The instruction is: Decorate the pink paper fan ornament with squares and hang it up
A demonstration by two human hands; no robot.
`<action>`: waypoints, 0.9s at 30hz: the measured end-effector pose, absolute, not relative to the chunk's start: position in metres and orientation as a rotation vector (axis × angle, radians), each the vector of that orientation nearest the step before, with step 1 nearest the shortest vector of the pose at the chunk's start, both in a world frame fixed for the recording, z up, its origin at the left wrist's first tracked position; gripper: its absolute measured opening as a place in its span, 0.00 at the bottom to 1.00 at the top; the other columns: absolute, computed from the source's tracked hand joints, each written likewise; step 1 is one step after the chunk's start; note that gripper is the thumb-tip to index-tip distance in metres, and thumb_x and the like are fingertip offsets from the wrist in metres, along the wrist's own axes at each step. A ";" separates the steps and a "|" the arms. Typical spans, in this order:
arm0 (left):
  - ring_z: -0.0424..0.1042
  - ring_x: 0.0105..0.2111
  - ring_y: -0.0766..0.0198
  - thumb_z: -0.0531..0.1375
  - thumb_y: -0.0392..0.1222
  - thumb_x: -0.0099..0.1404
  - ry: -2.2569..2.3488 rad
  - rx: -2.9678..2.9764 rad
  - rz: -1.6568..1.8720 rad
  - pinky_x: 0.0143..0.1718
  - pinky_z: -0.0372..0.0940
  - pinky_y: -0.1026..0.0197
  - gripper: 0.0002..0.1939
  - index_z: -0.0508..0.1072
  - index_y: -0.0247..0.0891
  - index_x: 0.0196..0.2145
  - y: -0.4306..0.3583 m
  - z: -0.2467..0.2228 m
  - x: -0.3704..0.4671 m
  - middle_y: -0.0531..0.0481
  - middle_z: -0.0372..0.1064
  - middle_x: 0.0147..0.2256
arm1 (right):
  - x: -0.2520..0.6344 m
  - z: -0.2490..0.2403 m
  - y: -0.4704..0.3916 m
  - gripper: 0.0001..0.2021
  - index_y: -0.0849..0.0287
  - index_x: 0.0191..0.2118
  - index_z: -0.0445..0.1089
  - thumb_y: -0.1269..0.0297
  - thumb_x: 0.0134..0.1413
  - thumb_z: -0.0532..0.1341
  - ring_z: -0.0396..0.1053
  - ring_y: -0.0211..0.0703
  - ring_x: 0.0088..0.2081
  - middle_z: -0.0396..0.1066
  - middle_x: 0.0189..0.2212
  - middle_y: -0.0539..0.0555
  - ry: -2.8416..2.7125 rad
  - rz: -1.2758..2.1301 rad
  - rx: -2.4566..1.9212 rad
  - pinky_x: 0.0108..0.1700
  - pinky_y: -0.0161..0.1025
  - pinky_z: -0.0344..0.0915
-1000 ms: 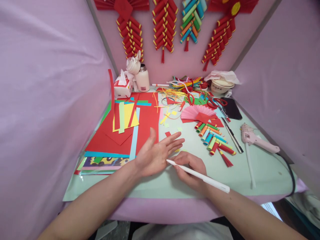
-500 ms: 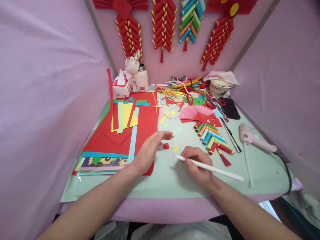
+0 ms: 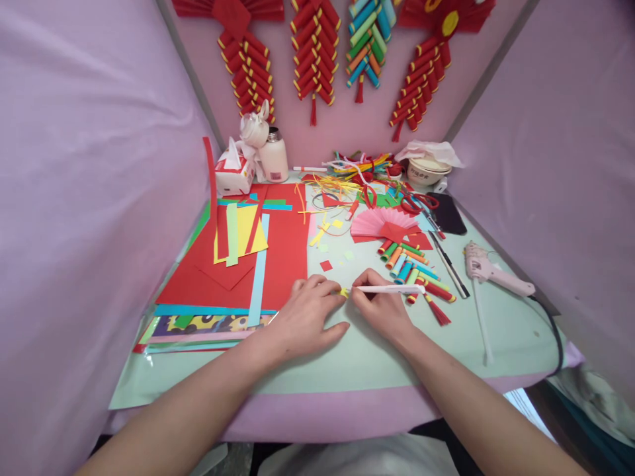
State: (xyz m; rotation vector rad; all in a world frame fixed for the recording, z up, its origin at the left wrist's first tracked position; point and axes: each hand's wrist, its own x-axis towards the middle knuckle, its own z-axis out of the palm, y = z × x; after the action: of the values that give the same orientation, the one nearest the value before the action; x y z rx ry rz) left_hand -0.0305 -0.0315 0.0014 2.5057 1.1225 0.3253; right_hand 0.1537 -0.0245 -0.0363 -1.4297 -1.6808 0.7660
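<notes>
My right hand (image 3: 381,307) grips a white pen (image 3: 384,289), its tip close to a small yellow paper square (image 3: 343,292). From the left, my left hand (image 3: 312,314) lies flat on the table with its fingers apart. Its fingertips reach the edge of that square, partly covering it. Just above sits a small red paper square (image 3: 325,266). A string of coloured paper firecrackers (image 3: 407,268) with a red tassel (image 3: 438,311) lies beyond my right hand, joined to a pink paper fan (image 3: 381,225).
Red paper sheets (image 3: 288,264) and strips cover the left side. A glue gun (image 3: 489,271) lies at right, near a craft knife (image 3: 449,264) and a black phone (image 3: 449,213). Red scissors (image 3: 421,202), a bottle (image 3: 274,158), a tissue box (image 3: 233,175) and a bowl (image 3: 427,170) are behind.
My left hand has turned palm down and come down onto the table by the yellow square. My right hand has brought the pen left to the square, its barrel now nearly level.
</notes>
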 end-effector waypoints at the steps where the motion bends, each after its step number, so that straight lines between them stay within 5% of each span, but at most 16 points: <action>1: 0.59 0.50 0.50 0.57 0.48 0.62 1.124 2.504 0.319 0.49 0.55 0.47 0.17 0.72 0.42 0.47 -0.032 0.001 -0.030 0.45 0.68 0.48 | 0.153 -0.037 -0.025 0.04 0.57 0.26 0.63 0.67 0.49 0.57 0.60 0.36 0.23 0.63 0.20 0.45 -1.702 0.763 -1.419 0.25 0.34 0.55; 27: 0.60 0.50 0.51 0.58 0.52 0.62 1.124 2.484 0.308 0.48 0.52 0.49 0.19 0.70 0.41 0.48 -0.033 0.000 -0.030 0.46 0.68 0.46 | 0.152 -0.038 -0.025 0.05 0.57 0.26 0.64 0.66 0.52 0.56 0.63 0.37 0.25 0.66 0.21 0.47 -1.793 0.749 -1.399 0.27 0.34 0.56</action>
State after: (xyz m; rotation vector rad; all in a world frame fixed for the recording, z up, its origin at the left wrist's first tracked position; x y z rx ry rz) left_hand -0.0303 -0.0334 0.0000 2.4841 1.1241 0.3083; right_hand 0.1516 -0.0255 -0.0380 -1.3994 -1.7931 0.7494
